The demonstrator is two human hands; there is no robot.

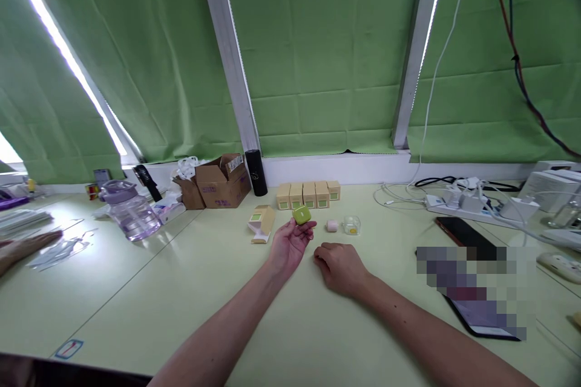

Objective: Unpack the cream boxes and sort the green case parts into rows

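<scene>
Starting at far nine o'clock: passing another person's hand (22,248) lying flat on the table (181,302), then a purple water jug (129,211) and an open cardboard box (222,181) at about ten o'clock of the left hand.

Coming to the open little carton (262,224), lying just at nine o'clock of the green case (302,214).

Pinching the green case at the fingertips of the left hand (290,242), palm turned up, case raised just off the table at twelve o'clock of the palm, in front of the row of small boxes (308,193).

Judging the grip light: gripping on the case's edges rather than its flat faces, and holding the wrist low over the table, probably guarding against a slip.

Resting the right hand (340,266) on the table at four o'clock of the left, fingers curled under, knuckles up, with nothing seen in it.

Passing, at one o'clock of the right hand, a pink piece (332,226) and a clear cup (351,225), both well clear of the fingers.

Ending at three o'clock with a dark phone (463,233) and a power strip (458,205).
</scene>
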